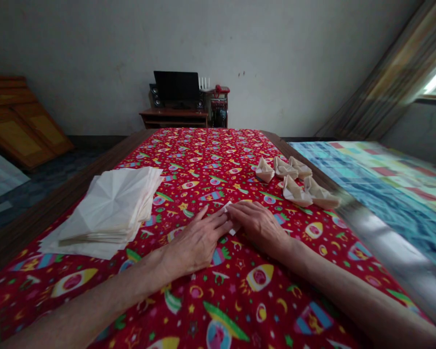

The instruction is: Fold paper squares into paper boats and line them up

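A small piece of folded white paper lies on the tablecloth, mostly hidden under my fingers. My left hand rests palm down, its fingers stretched out with the tips on the paper and the thumb held apart. Over the same paper, from the right, my right hand curls with its fingers together and bent; its thumb is hidden. To the left is a stack of creased white paper sheets. Several folded paper boats stand grouped on the right side of the table.
A red tablecloth with rockets and stars covers the table. Behind it, a monitor sits on a desk, beside a red telephone. A wooden cabinet stands at left, and a bed with a patterned cover at right.
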The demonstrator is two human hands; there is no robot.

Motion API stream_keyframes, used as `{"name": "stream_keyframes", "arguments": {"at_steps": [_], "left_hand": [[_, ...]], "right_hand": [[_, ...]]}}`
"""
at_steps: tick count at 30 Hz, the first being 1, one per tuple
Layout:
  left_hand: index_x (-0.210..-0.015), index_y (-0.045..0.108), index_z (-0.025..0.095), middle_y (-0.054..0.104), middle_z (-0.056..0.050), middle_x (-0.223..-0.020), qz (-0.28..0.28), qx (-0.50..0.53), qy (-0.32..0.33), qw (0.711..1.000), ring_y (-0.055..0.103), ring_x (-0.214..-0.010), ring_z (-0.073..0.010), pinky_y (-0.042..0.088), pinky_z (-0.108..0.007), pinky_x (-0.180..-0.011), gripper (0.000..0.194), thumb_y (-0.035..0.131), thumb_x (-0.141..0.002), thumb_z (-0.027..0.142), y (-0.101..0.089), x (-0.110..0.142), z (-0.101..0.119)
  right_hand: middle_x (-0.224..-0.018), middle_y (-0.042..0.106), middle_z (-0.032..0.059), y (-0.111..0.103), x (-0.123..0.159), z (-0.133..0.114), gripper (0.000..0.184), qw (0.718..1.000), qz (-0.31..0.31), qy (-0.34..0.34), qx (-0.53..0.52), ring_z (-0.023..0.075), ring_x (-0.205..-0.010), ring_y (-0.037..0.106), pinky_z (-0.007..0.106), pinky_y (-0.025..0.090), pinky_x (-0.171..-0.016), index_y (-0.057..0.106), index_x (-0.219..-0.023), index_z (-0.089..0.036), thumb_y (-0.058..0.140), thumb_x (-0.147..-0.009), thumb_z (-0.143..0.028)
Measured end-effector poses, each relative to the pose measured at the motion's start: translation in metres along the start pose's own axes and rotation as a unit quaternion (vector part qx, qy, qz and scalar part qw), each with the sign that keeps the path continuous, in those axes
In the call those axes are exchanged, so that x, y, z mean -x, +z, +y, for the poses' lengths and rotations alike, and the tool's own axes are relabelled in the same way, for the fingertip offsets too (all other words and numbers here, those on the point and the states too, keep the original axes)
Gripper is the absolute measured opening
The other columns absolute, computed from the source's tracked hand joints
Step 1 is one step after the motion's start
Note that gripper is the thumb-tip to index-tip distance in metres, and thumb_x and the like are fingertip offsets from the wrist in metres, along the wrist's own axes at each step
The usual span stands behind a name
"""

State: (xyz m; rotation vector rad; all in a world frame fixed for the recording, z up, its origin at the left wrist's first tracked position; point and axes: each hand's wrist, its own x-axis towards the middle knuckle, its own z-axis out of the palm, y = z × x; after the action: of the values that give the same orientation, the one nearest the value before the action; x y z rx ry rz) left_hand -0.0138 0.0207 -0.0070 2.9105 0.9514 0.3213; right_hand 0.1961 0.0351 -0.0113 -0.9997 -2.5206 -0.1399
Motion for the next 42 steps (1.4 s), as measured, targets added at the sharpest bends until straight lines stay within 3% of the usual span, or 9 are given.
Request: {"name": "stream_keyframes", "arguments": {"at_steps": [6, 17, 20, 23, 28, 32, 35, 39, 42], "left_hand": [[-0.141, 0.03, 0.015, 0.031, -0.01, -0.15, -0.009, -0.037, 0.007, 0.999, 0.025, -0.14, -0.0205, 0.022, -0.045, -0.113, 0.07, 0.041, -0.073, 0.005, -0.001, 0.004, -0.002], [-0.127, 0.051, 0.011, 0.055, -0.012, -0.131, 0.055, -0.068, -0.028, 0.996, 0.05, -0.124, -0.0215, 0.039, -0.035, -0.105, 0.046, 0.041, -0.082, 0.006, -0.002, 0.013, -0.018], [-0.111, 0.062, 0.015, 0.067, -0.007, -0.11, 0.12, -0.021, -0.078, 0.989, 0.059, -0.107, -0.0176, 0.046, -0.03, -0.095, 0.038, 0.039, -0.084, 0.004, -0.003, 0.006, -0.027], [-0.092, 0.065, 0.017, 0.064, -0.006, -0.091, 0.159, -0.003, -0.128, 0.979, 0.059, -0.091, -0.0177, 0.048, -0.03, -0.085, 0.025, 0.041, -0.088, 0.012, -0.002, -0.004, -0.029], [-0.077, 0.058, 0.017, 0.059, -0.005, -0.082, 0.135, -0.01, -0.2, 0.97, 0.057, -0.08, -0.019, 0.045, -0.03, -0.072, 0.023, 0.047, -0.089, 0.033, 0.003, -0.023, -0.02], [-0.065, 0.057, 0.018, 0.058, -0.001, -0.065, 0.086, 0.102, -0.249, 0.959, 0.056, -0.063, -0.0163, 0.039, -0.027, -0.059, 0.026, 0.05, -0.086, 0.032, -0.007, -0.035, -0.01], [-0.062, 0.055, 0.017, 0.055, 0.002, -0.058, 0.073, 0.222, -0.239, 0.942, 0.053, -0.058, -0.014, 0.037, -0.025, -0.055, 0.034, 0.045, -0.089, 0.035, -0.018, -0.039, -0.005], [-0.071, 0.057, 0.017, 0.059, 0.0, -0.069, 0.138, 0.298, -0.187, 0.926, 0.057, -0.07, -0.0144, 0.044, -0.025, -0.066, 0.039, 0.031, -0.094, 0.035, -0.022, -0.039, -0.002], [-0.084, 0.057, 0.016, 0.061, -0.005, -0.09, 0.229, 0.247, -0.155, 0.929, 0.058, -0.09, -0.0174, 0.046, -0.03, -0.085, 0.025, 0.039, -0.092, 0.031, -0.017, -0.037, -0.004]], "right_hand": [[-0.14, 0.043, 0.0188, -0.007, 0.018, 0.004, 0.052, 0.996, -0.046, -0.059, -0.041, 0.0216, -0.131, 0.04, 0.043, 0.037, -0.108, 0.034, -0.142, -0.009, 0.036, -0.09, -0.009], [-0.126, 0.058, 0.0164, -0.016, 0.02, 0.001, 0.039, 0.997, -0.061, -0.057, 0.007, 0.024, -0.119, 0.054, 0.039, 0.045, -0.1, 0.055, -0.124, -0.011, 0.039, -0.088, -0.01], [-0.115, 0.065, 0.0157, -0.016, 0.017, -0.005, 0.03, 0.999, -0.032, -0.031, 0.01, 0.0239, -0.11, 0.06, 0.036, 0.049, -0.094, 0.062, -0.108, -0.011, 0.037, -0.091, -0.014], [-0.107, 0.068, 0.0138, -0.011, 0.015, -0.008, 0.027, 1.0, -0.001, 0.008, 0.004, 0.022, -0.099, 0.065, 0.033, 0.051, -0.085, 0.064, -0.102, -0.015, 0.039, -0.091, -0.015], [-0.103, 0.07, 0.0128, -0.005, 0.013, -0.009, 0.028, 0.998, 0.039, 0.056, 0.006, 0.0199, -0.085, 0.066, 0.031, 0.049, -0.075, 0.063, -0.108, -0.015, 0.041, -0.093, -0.019], [-0.091, 0.071, 0.0091, -0.011, 0.008, -0.015, 0.027, 0.995, 0.037, 0.097, -0.008, 0.0187, -0.079, 0.065, 0.029, 0.043, -0.075, 0.064, -0.107, -0.018, 0.045, -0.093, -0.031], [-0.079, 0.07, 0.0064, -0.015, 0.005, -0.021, 0.025, 0.992, 0.067, 0.1, -0.022, 0.0182, -0.073, 0.063, 0.03, 0.04, -0.076, 0.067, -0.096, -0.019, 0.051, -0.09, -0.038], [-0.062, 0.064, 0.0029, -0.015, -0.003, -0.025, 0.031, 0.979, 0.095, 0.164, -0.072, 0.0135, -0.057, 0.055, 0.027, 0.036, -0.064, 0.066, -0.074, -0.017, 0.047, -0.09, -0.035], [-0.056, 0.058, 0.0001, -0.014, -0.009, -0.02, 0.036, 0.928, 0.112, 0.27, -0.23, 0.0108, -0.051, 0.049, 0.023, 0.032, -0.052, 0.062, -0.064, -0.016, 0.046, -0.087, -0.037]]}}
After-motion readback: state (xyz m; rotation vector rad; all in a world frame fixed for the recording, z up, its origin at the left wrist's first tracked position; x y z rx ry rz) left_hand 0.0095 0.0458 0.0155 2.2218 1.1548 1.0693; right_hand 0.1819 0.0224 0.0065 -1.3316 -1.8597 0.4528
